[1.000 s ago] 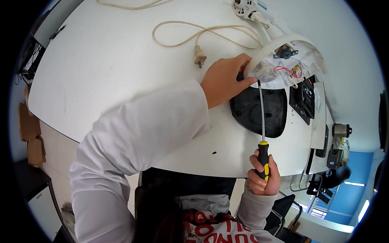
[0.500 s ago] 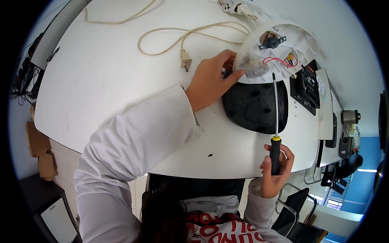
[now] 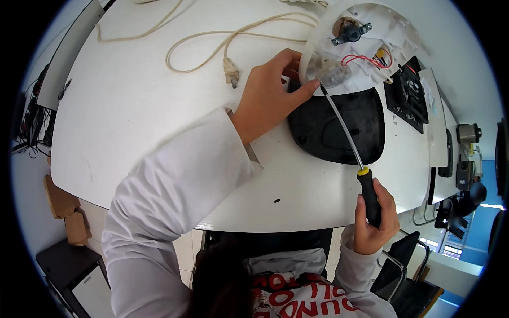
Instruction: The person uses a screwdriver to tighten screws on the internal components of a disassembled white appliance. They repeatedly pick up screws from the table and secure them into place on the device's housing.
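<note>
My left hand (image 3: pixel 269 93) grips the near left rim of a white rounded plastic housing (image 3: pixel 395 29), thumb on the front edge and fingers behind it. Inside the housing are red wires (image 3: pixel 366 59), a clear plastic part (image 3: pixel 335 74) and a dark metal bracket (image 3: pixel 352 34). My right hand (image 3: pixel 377 225) is closed round the black handle of a screwdriver (image 3: pixel 343 127). Its shaft slants up and left, the tip at the housing's edge beside my left thumb; whether it touches a screw I cannot tell. Under the shaft, a black curved plastic cover (image 3: pixel 331 130) lies on the table.
A beige cord with a plug (image 3: pixel 231 73) loops across the white table (image 3: pixel 132 106). At the right is a black toolbox (image 3: pixel 407 98) of small parts. A tiny dark piece (image 3: pixel 277 201) sits near the front edge. A black chair (image 3: pixel 397 259) stands at lower right.
The screwdriver has tilted, its tip swinging left to the housing's edge by my left thumb. My right hand has shifted slightly right. My left hand keeps its hold; the whole view has shifted slightly.
</note>
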